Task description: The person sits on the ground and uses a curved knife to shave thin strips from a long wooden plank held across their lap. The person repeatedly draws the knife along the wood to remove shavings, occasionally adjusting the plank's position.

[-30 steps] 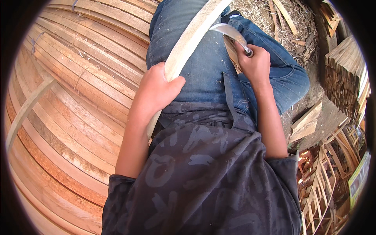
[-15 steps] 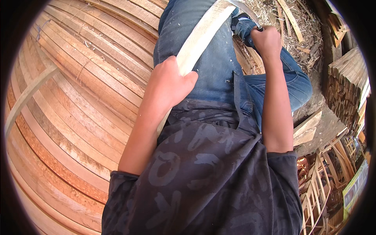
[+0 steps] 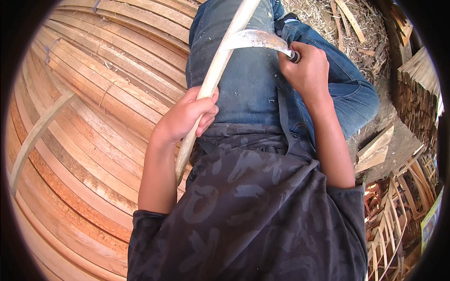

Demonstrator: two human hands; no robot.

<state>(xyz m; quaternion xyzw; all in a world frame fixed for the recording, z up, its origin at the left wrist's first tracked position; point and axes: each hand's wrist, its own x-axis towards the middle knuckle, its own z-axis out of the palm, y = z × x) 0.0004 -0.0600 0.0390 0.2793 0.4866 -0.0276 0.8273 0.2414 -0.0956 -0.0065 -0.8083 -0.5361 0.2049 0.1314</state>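
Note:
My left hand [image 3: 192,114] is closed around a long pale wooden strip [image 3: 216,75], which runs up and away across my jeans and has its near end beside my waist. In my right hand [image 3: 307,68] is the dark handle of a sickle [image 3: 258,40]. Its curved, rust-stained blade reaches leftward, and the tip end lies over or against the strip above my left hand. Whether the edge bites into the wood I cannot tell. The strip's narrow side faces up, and its far end leaves the picture at the top.
Long sawn planks [image 3: 103,98] lie stacked on my left, with a curved wooden strip [image 3: 37,126] across them. Shavings [image 3: 323,28] cover the ground at the far right. A stack of thin boards [image 3: 419,93] and a slatted wooden frame [image 3: 386,234] stand to the right.
My right hand has come nearer and slightly left, bringing the sickle blade down along the strip. My left hand has turned, rolling the strip from its broad face onto its narrow side.

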